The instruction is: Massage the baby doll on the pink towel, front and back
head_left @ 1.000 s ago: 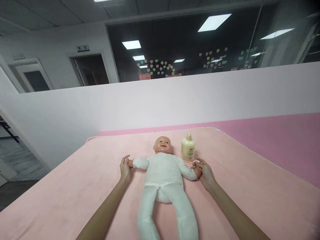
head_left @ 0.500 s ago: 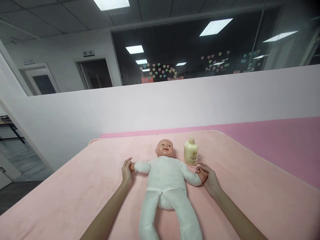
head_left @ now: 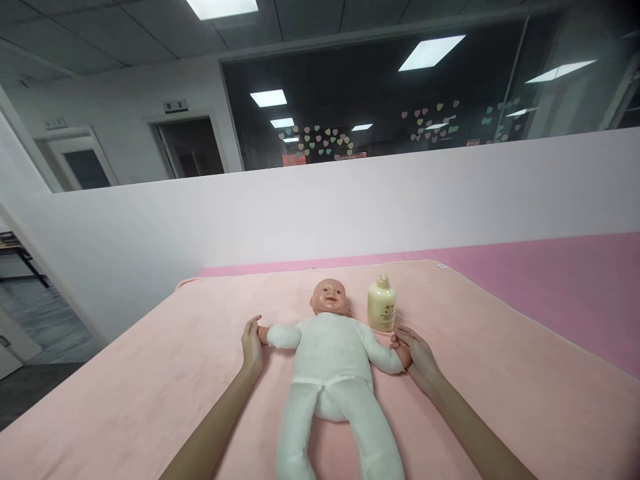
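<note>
A baby doll (head_left: 333,350) in white cloth lies on its back, head away from me and arms out to the sides. My left hand (head_left: 253,343) is closed on the doll's hand at the left. On the right, my right hand (head_left: 419,359) grips the doll's other hand, with my fingers over its far side. Just beyond my right fingertips stands an upright pale yellow pump bottle (head_left: 382,305), beside the doll's head. Whether my fingertips touch the bottle is hard to make out.
A pink blanket (head_left: 150,380) lies under the doll. Behind it rises a low white wall (head_left: 320,213) with a dark window above. A brighter pink surface (head_left: 565,287) shows along the right and back edges. A doorway opens at far left.
My left hand has shifted very slightly left along with the doll's hand. Both my hands keep their hold; the bottle stays in place.
</note>
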`<act>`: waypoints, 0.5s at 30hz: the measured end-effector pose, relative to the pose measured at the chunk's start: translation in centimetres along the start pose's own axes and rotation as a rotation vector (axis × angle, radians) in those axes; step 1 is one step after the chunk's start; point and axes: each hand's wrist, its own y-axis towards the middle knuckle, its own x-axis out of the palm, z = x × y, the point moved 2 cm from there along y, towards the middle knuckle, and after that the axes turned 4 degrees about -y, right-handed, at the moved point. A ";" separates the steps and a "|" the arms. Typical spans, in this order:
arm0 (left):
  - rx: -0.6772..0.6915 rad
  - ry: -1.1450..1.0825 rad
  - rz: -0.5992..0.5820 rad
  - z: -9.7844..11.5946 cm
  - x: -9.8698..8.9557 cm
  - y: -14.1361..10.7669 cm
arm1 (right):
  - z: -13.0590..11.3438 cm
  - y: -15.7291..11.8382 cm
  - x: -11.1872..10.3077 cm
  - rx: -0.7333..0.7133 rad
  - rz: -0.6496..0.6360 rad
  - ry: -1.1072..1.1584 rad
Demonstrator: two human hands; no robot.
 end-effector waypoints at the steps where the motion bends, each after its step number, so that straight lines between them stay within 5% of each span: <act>1: -0.009 -0.016 0.008 0.0 0.0 0.0 | -0.2 -0.2 0.1 0.015 -0.006 0.014; 15: -0.017 -0.003 -0.027 0.0 0.0 -0.1 | 0.3 0.3 -0.3 0.022 0.033 0.027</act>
